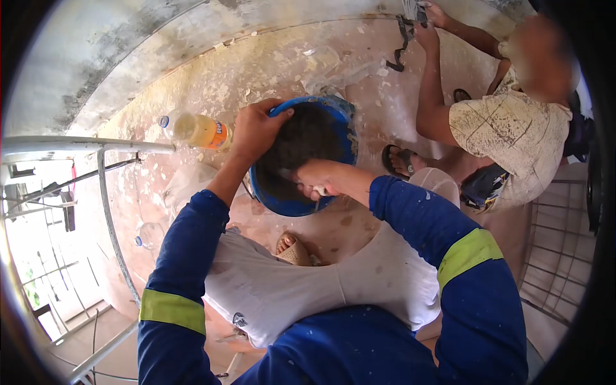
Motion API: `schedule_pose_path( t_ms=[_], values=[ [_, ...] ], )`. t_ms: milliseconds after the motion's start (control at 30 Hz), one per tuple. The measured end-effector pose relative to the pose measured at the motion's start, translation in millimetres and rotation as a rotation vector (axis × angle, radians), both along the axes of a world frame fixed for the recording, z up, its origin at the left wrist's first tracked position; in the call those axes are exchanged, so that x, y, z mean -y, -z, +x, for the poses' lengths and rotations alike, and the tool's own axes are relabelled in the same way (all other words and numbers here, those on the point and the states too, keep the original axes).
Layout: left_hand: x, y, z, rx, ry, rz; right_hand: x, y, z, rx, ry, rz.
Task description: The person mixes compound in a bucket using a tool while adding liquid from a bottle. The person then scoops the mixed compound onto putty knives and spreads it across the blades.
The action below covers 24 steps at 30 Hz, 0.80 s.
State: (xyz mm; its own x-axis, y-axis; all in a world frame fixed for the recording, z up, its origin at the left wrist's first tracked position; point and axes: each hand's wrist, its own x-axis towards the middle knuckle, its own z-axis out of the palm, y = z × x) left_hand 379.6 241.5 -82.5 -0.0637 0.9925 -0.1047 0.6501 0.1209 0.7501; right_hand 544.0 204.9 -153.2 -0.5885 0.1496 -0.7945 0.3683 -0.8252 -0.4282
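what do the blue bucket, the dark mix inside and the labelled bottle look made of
Blue bucket: probably plastic, even colour, rim crusted. Dark mix: matte, dark grey, perhaps mortar; looks can't settle it. Labelled bottle: likely clear plastic, glossy and see-through.

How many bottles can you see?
2: an orange-labelled bottle beside the left hand, and a clear bottle lower down, toward the picture's left. Others may be hidden.

LH [262,128] on bkt [346,149], RH [316,178] over mix [307,136]
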Motion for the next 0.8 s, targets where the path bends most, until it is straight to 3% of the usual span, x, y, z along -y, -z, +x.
schedule_pose_path(
  t_ms=[100,133,167,267,367,467,567,800],
  values=[
    [-1,7,-2,-0.011,-0.013,0.023,-7,-4,-8,-0.075,0.145,0.031],
    [-2,10,-11,0.034,-0.009,0.016,-15,-5,-14,-0.118,0.309,-0.210],
    [-3,13,-20,0.079,-0.004,0.005,-8,-6,-18,-0.101,0.271,-0.098],
    [-7,0,-16,0.067,0.016,-0.014,2,-10,-15,0.026,0.123,0.306],
    [-15,11,-18,0.127,0.054,-0.034,-2,0,-4,0.245,-0.354,1.241],
    [-13,6,-15,0.116,0.075,-0.073,6,-11,-5,0.416,-0.437,1.427],
    [-15,2,-11,0.104,0.081,-0.057,9,-24,-15,0.494,-0.647,1.381],
    [-10,7,-18,0.077,0.067,-0.022,16,-9,-23,0.455,-0.673,1.494]
  ],
)
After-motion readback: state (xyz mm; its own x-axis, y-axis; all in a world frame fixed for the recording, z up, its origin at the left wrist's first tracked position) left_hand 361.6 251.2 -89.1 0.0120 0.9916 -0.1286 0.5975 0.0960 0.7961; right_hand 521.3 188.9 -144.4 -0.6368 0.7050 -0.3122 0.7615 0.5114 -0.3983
